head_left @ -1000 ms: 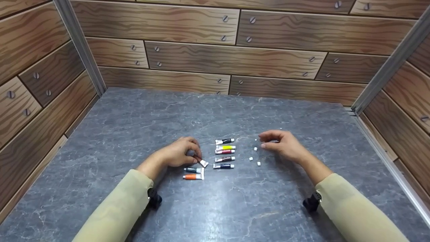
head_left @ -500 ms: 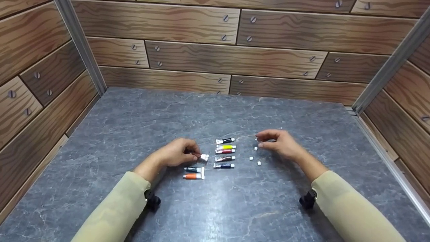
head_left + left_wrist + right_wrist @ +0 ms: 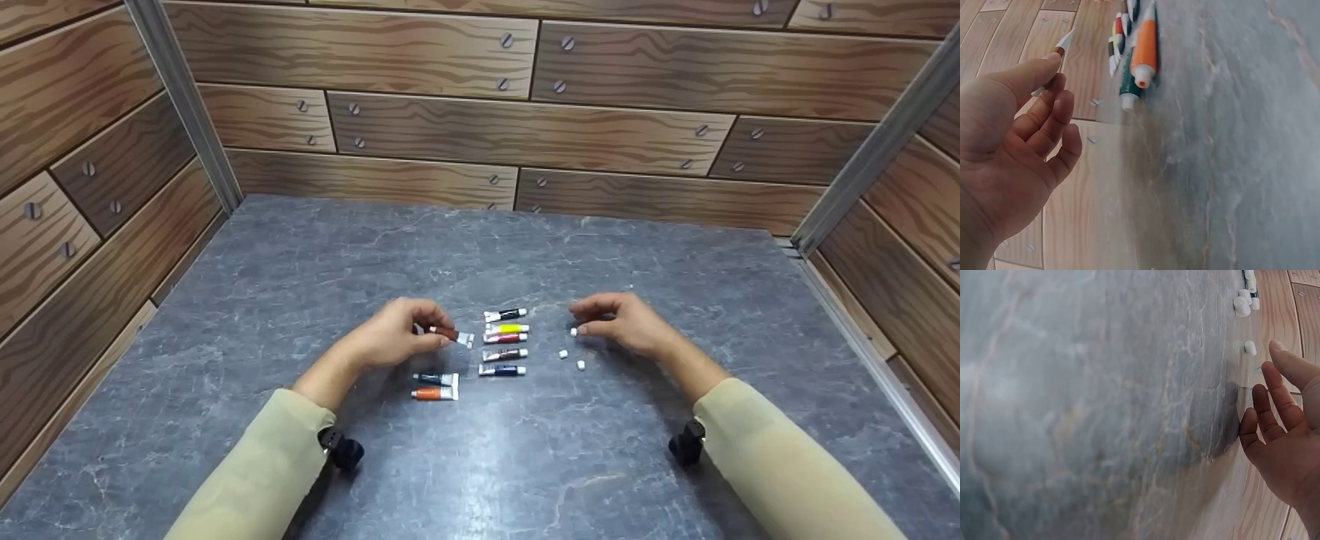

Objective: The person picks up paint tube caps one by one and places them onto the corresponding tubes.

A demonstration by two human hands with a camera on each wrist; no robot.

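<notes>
The grey surface (image 3: 675, 450) runs well past the yellow tube (image 3: 510, 328) on every side; its far edge meets the plank wall (image 3: 420, 120) well behind that tube, and side walls stand well apart from it to left and right. A wide stretch of surface lies behind the yellow tube and another on its near side. The black tube (image 3: 510, 314) is just behind it; the crimson tube (image 3: 507, 339), dark brown tube (image 3: 506, 354) and dark blue tube (image 3: 504, 370) are ranged on its near side. Near-left of it lie the green tube (image 3: 435, 379) and orange tube (image 3: 433, 394); three white caps (image 3: 563, 354) are scattered to its right. Left of the yellow tube, the left hand (image 3: 394, 334) pinches a reddish-brown tube (image 3: 450, 335) between thumb and fingers, its pale flat end pointing toward the yellow tube. Right of it, the right hand (image 3: 626, 324) faces inward, thumb and fingers parted and gently bent, thumb tip just beside one cap.
</notes>
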